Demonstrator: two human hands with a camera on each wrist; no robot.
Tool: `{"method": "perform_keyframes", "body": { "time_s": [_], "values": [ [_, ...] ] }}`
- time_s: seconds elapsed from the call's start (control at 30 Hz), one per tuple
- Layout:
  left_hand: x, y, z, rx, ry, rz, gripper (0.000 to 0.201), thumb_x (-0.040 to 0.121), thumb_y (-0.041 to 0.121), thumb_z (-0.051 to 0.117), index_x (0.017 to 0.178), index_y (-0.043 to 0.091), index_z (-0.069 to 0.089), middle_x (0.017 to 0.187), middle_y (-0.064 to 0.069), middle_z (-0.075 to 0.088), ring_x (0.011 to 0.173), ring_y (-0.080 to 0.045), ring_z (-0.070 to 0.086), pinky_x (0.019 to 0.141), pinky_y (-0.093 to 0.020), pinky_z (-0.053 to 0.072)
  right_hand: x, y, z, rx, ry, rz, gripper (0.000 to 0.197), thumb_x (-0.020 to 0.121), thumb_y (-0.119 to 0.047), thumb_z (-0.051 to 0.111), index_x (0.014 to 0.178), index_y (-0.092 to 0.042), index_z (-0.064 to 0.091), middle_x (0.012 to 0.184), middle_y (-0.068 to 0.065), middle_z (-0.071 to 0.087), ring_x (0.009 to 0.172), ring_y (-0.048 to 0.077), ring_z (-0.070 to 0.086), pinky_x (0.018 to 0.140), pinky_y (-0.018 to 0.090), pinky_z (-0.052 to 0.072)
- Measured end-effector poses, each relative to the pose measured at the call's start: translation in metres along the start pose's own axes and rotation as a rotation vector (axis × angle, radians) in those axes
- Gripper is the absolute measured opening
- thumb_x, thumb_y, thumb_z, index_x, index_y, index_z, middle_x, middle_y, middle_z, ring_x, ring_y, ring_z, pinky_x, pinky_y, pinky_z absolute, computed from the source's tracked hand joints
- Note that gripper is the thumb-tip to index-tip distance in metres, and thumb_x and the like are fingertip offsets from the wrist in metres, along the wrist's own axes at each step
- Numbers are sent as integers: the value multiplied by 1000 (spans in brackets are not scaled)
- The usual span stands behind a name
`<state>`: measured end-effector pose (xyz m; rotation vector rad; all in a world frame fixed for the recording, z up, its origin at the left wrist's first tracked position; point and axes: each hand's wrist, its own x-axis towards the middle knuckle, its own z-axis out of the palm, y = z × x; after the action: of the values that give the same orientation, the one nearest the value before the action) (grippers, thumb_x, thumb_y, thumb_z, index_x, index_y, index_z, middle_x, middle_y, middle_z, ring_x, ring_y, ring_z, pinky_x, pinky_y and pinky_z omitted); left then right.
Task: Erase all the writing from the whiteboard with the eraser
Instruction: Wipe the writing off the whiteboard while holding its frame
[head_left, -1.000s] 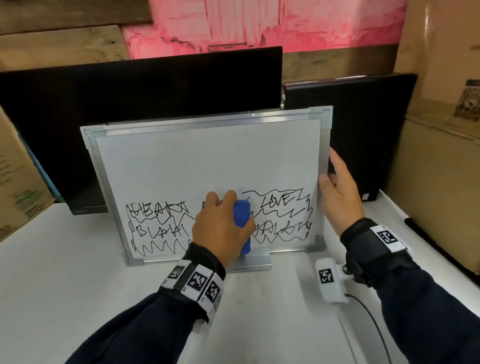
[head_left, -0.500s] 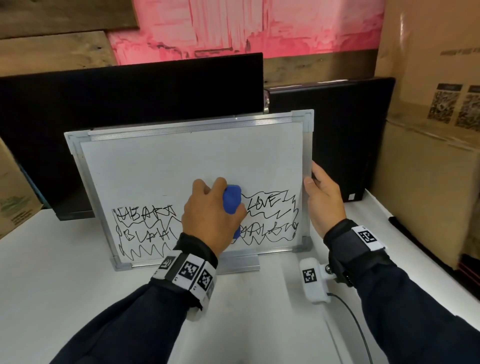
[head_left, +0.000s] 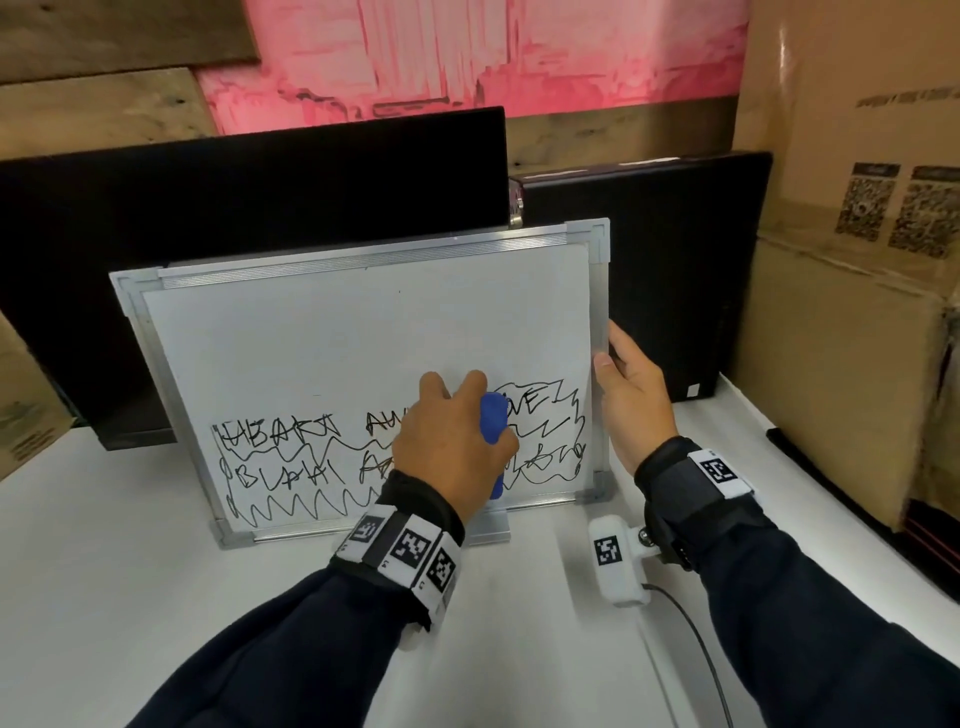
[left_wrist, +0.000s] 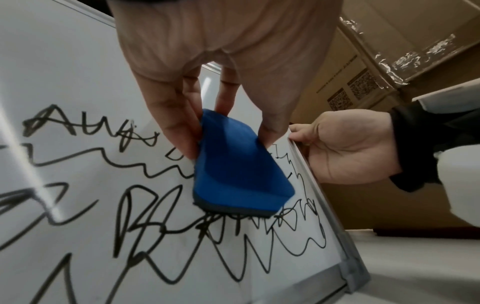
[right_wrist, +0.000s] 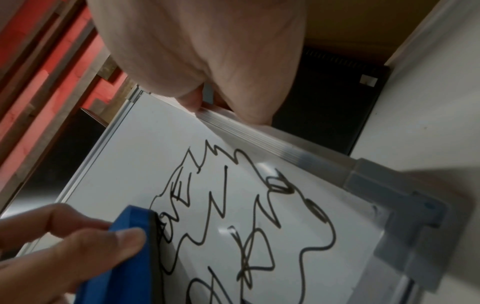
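Two hands at whiteboard (head_left: 363, 343). Head view: upper half blank, writing (head_left: 291, 467) across lower half; right hand (head_left: 631, 395) clasping right frame edge. Left wrist view: left hand (left_wrist: 221, 61) pinching eraser (left_wrist: 241, 164), felt flat on board, near right frame. Right wrist view: eraser (right_wrist: 130, 257) left of scribbles, corner bracket (right_wrist: 405, 216) on table (right_wrist: 428, 102).

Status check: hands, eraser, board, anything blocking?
Left hand grips blue eraser, pad on whiteboard. Right hand holds right frame edge. Black writing remains on lower half. Nothing blocking.
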<state>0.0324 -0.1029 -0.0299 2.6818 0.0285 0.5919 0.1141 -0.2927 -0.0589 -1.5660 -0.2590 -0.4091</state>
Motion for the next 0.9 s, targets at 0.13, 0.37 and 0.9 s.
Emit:
{"method": "perform_keyframes", "body": {
  "time_s": [0.13, 0.37, 0.9],
  "values": [
    [5, 6, -2, -43, 70, 7, 42, 83, 50, 69, 112, 25, 51, 104, -1, 42, 80, -26, 56, 68, -39, 54, 0, 1, 0, -10, 0, 3, 41, 106, -24, 42, 147, -33, 46, 139, -13, 58, 129, 11, 54, 108, 46, 46],
    [3, 18, 4, -10, -15, -6, 44, 83, 50, 67, 113, 26, 49, 104, -2, 41, 80, -29, 57, 65, -37, 50, 1, 1, -1, -19, -8, 0, 42, 107, -23, 41, 148, -30, 45, 140, -10, 58, 127, 11, 55, 106, 44, 49],
    [11, 46, 4, 40, -17, 47, 41, 87, 50, 63, 115, 25, 45, 105, -1, 37, 76, -27, 50, 61, -34, 41, -1, 0, 0, -17, -7, 11, 42, 107, -21, 40, 149, -30, 44, 141, -10, 57, 130, 11, 53, 109, 44, 46]
  ]
}}
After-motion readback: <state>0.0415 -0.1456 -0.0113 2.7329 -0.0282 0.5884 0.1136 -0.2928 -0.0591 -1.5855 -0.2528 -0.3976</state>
